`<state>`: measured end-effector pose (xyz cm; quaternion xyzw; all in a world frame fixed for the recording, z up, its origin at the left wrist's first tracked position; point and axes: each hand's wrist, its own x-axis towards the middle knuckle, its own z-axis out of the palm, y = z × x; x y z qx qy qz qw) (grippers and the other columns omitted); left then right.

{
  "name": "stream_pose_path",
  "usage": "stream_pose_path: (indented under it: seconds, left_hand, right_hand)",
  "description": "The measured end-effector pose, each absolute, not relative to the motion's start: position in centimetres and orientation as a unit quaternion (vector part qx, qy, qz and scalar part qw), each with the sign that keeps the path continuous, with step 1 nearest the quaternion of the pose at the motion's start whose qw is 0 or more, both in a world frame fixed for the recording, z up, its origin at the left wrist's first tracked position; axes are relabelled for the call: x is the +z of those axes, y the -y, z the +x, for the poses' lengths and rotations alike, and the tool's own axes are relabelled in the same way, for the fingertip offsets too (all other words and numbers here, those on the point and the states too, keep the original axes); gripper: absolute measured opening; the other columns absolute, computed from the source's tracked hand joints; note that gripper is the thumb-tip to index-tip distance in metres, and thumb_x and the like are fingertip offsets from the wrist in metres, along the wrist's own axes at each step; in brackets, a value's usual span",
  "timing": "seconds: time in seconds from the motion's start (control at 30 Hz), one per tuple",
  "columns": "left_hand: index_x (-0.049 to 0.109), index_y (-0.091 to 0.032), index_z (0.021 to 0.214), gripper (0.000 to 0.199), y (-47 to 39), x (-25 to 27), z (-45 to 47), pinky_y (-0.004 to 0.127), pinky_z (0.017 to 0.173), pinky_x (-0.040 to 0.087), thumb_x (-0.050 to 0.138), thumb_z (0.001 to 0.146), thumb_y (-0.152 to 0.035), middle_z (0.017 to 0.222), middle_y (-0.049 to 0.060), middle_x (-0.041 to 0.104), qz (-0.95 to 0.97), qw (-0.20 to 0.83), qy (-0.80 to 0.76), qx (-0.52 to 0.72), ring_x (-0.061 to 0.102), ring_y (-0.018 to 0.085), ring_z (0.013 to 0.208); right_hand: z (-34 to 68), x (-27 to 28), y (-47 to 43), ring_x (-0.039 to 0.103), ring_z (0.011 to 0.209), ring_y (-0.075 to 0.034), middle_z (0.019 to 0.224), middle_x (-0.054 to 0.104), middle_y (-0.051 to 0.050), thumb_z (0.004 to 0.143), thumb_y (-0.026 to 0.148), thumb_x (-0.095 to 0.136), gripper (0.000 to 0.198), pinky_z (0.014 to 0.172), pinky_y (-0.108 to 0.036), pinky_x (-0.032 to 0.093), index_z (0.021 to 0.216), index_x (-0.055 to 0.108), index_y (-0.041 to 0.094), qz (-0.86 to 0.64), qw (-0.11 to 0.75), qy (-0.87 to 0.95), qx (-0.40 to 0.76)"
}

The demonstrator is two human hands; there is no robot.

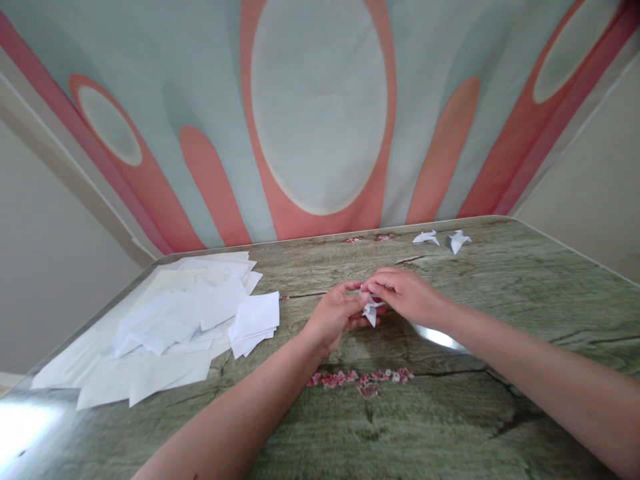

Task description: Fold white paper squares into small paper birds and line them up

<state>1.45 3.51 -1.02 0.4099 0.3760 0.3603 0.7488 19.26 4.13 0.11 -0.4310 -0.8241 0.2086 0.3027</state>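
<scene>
Between my two hands is a small white folded paper crane [371,312], above the middle of the table. My left hand [336,315] grips it from the left, thumb and fingers closed on it. From the upper right, my right hand [406,293] pinches its top part with bent fingers. The fingers cover much of the paper, so its full shape is partly hidden. Two finished-looking white paper cranes, one at the far edge [426,237] and another beside it [459,241], rest on the table at the back right.
Many loose white paper sheets [150,320] lie spread over the table's left side. A small stack of square papers [256,317] sits at their right edge. The wood-patterned tabletop [500,300] has printed pink flowers. Behind it hangs a patterned curtain [320,107].
</scene>
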Motion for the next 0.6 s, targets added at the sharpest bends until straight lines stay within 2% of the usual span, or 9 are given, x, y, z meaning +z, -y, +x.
stream_pose_path:
  seconds: [0.07,0.17,0.3,0.37,0.47,0.53,0.6]
  left_hand:
    - [0.049,-0.015,0.113,0.044,-3.5,-1.0,1.4,0.03,0.066,0.056,0.071,0.077,-0.022,0.084,0.007,0.071,0.389,0.756,-0.378,0.365,0.07,0.017,0.071]
    - [0.049,-0.016,0.116,0.041,-3.6,-0.8,1.2,0.028,0.067,0.057,0.068,0.08,-0.017,0.082,0.006,0.07,0.37,0.758,-0.389,0.37,0.069,0.015,0.067]
    - [0.048,-0.016,0.119,0.037,-3.7,-0.4,1.0,0.032,0.071,0.057,0.061,0.086,-0.024,0.092,0.01,0.07,0.377,0.766,-0.375,0.362,0.07,0.018,0.076]
    - [0.045,-0.02,0.125,0.045,-3.7,-0.3,1.0,0.033,0.071,0.057,0.063,0.084,-0.028,0.094,0.01,0.07,0.4,0.76,-0.364,0.361,0.07,0.019,0.079]
    - [0.043,-0.024,0.13,0.065,-3.7,-0.7,1.1,0.033,0.071,0.056,0.074,0.073,-0.027,0.087,0.006,0.071,0.447,0.734,-0.361,0.362,0.069,0.019,0.078]
    - [0.052,-0.02,0.121,0.06,-3.6,-1.1,1.2,0.03,0.07,0.054,0.078,0.067,-0.022,0.083,0.005,0.072,0.469,0.716,-0.371,0.361,0.068,0.018,0.077]
    - [0.062,-0.015,0.105,0.044,-3.6,-1.6,1.3,0.025,0.067,0.051,0.077,0.064,-0.018,0.083,0.005,0.072,0.483,0.7,-0.382,0.363,0.066,0.015,0.072]
  right_hand:
    - [19.5,0.6,-4.1,0.06,0.086,-0.018,0.09,0.066,-0.006,0.094,0.03,0.044,0.029,0.079,-0.031,0.043,0.086,0.07,0.02,-0.413,0.296,0.828,0.236]
    - [19.7,1.0,-4.0,0.059,0.091,-0.019,0.097,0.066,-0.006,0.087,0.037,0.058,0.02,0.081,-0.032,0.043,0.093,0.07,0.022,-0.391,0.289,0.841,0.236]
    - [19.8,0.8,-4.2,0.06,0.078,-0.017,0.083,0.067,-0.003,0.088,0.034,0.055,0.02,0.072,-0.03,0.041,0.084,0.072,0.022,-0.431,0.293,0.826,0.213]
    - [19.7,0.5,-4.3,0.059,0.072,-0.016,0.078,0.066,-0.003,0.088,0.032,0.054,0.021,0.067,-0.029,0.039,0.081,0.071,0.022,-0.459,0.297,0.812,0.204]
    - [19.6,0.3,-4.2,0.058,0.071,-0.016,0.077,0.066,-0.002,0.086,0.03,0.057,0.017,0.065,-0.028,0.038,0.08,0.07,0.022,-0.467,0.302,0.81,0.185]
    - [19.5,0.2,-4.1,0.058,0.071,-0.016,0.077,0.066,-0.002,0.085,0.03,0.058,0.015,0.066,-0.027,0.037,0.08,0.069,0.021,-0.464,0.3,0.814,0.18]
    - [19.5,0.2,-4.1,0.058,0.071,-0.016,0.076,0.065,-0.002,0.085,0.03,0.058,0.015,0.065,-0.027,0.037,0.079,0.069,0.021,-0.461,0.296,0.816,0.186]
